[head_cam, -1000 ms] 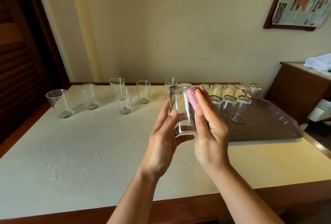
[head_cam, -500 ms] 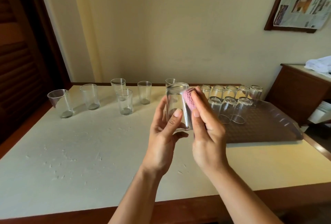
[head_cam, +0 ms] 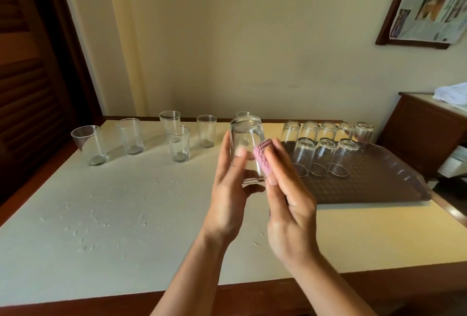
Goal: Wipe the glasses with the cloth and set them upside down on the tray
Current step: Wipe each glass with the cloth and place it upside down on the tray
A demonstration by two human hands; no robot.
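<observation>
Fingers of the left hand (head_cam: 231,190) curl round an upturned glass (head_cam: 246,147) held above the table (head_cam: 126,202), left of the tray (head_cam: 374,184); the right hand (head_cam: 288,202) pinches a pink cloth (head_cam: 262,160) against its side. Eight upturned glasses (head_cam: 322,156) stand on the tray; upright glasses (head_cam: 178,146) wait farther left.

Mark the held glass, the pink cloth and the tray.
held glass (head_cam: 246,139), head view, upper side wall.
pink cloth (head_cam: 264,157), head view, middle of the knit.
tray (head_cam: 414,179), head view, right rim.
</observation>
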